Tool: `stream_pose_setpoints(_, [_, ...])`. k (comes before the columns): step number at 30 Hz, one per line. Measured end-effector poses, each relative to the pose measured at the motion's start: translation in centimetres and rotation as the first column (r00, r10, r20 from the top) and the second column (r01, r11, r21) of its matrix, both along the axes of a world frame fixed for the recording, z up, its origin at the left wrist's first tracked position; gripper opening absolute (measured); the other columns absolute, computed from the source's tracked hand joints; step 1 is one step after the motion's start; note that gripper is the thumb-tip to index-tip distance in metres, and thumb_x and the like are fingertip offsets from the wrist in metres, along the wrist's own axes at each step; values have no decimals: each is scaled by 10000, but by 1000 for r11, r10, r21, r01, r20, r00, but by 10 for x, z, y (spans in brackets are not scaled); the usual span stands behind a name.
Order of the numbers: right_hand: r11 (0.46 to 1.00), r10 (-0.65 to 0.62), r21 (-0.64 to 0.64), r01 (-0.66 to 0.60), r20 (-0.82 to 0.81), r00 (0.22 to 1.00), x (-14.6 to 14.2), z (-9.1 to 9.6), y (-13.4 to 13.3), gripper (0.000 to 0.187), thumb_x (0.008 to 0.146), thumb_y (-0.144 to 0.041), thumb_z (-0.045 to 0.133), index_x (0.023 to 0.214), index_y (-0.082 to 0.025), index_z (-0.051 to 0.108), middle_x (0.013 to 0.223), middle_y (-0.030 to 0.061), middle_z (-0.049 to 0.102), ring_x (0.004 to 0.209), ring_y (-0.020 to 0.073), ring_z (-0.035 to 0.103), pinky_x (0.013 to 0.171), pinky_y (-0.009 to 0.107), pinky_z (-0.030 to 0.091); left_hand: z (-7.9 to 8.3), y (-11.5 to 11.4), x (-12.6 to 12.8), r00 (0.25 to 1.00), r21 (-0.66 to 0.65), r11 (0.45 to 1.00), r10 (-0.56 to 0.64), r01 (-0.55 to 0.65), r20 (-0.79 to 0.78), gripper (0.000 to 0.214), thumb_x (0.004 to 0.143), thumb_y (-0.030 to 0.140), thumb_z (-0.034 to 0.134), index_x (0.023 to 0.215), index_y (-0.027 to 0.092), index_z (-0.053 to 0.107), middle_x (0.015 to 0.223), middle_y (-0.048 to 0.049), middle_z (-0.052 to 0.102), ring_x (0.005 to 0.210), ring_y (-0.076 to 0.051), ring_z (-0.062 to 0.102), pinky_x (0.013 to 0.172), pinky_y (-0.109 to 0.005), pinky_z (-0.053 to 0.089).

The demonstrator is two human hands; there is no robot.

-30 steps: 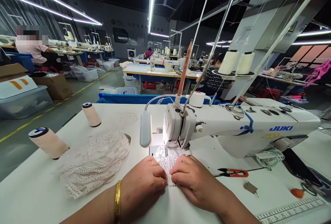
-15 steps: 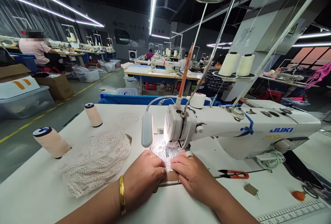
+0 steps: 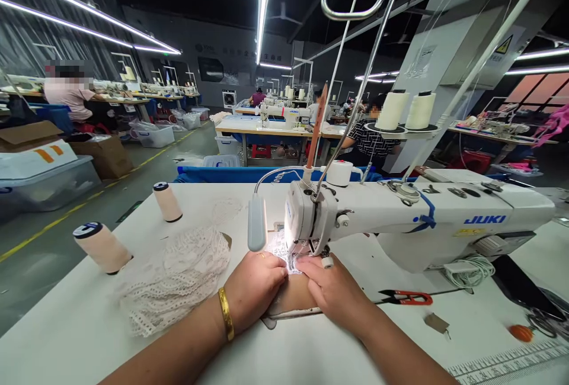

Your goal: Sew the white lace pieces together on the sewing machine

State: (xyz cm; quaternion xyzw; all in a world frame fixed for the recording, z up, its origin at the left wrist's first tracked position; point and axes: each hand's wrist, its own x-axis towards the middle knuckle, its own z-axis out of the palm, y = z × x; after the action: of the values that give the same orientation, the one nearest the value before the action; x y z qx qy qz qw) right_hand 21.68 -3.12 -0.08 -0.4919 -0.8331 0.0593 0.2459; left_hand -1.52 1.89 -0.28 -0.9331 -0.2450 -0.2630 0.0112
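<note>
A piece of white lace (image 3: 291, 265) lies under the needle area of the white sewing machine (image 3: 368, 210), lit by its lamp (image 3: 256, 223). My left hand (image 3: 255, 284) is closed on the lace's left edge, thumb and fingers pressed together. On the right edge, close to the presser foot, my right hand (image 3: 331, 287) pinches the lace. Between the two hands a brown plate (image 3: 293, 294) shows on the machine bed. Left of my left hand rests a heap of cream lace (image 3: 178, 278). The needle itself is hard to make out.
Two thread cones, a near one (image 3: 103, 247) and a far one (image 3: 168, 202), stand on the table's left. Right of my hand lie red thread snips (image 3: 406, 297), a brown tag (image 3: 436, 323), a clear ruler (image 3: 511, 361) and a dark phone (image 3: 527, 287). Co-workers sit at machines behind.
Both hands have moved slightly forward toward the presser foot with the lace, less of which shows in front of the foot. More of the brown plate is uncovered. The view has shifted a little.
</note>
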Motion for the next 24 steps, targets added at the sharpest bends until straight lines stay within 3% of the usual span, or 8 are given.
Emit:
stream_pose_setpoints(11, [993, -74, 93, 74, -9, 997, -3, 1, -1, 480, 889, -35, 479, 1238, -225, 749, 1207, 90, 764, 1122, 291, 643, 949, 417, 573, 1, -2, -3, 998, -84, 995, 55, -53, 20, 230, 1013, 124, 521, 1092, 170, 731, 1199, -124, 761, 1045, -290, 715, 905, -432, 576])
stream_pose_setpoints(15, [993, -81, 85, 76, 53, 995, 6, -20, 0, 494, 965, -106, 423, 1342, -211, 725, 1250, 134, 760, 1108, 306, 709, 912, 439, 611, 8, -15, -3, 984, -136, 979, 138, -153, -116, 194, 982, 151, 629, 1168, 145, 682, 1315, -159, 702, 1166, -322, 664, 978, -458, 554])
stream_pose_setpoints(19, [996, -50, 84, 42, 89, 995, 19, -47, 12, 454, 1039, -219, 418, 1369, -264, 727, 1320, 101, 763, 1158, 290, 752, 920, 398, 637, 12, -24, -5, 960, -100, 970, 199, -222, -198, 119, 970, 257, 712, 1058, 185, 675, 1255, -109, 723, 1111, -283, 674, 935, -402, 545])
stream_pose_setpoints(24, [981, 13, 189, -35, 117, 993, 26, -55, 21, 445, 1004, -218, 451, 1296, -246, 786, 1270, 88, 797, 1110, 289, 790, 861, 343, 660, 9, -27, -7, 946, -49, 968, 228, -246, -231, 155, 969, 336, 719, 959, 203, 642, 1135, -82, 727, 1037, -267, 674, 819, -407, 515])
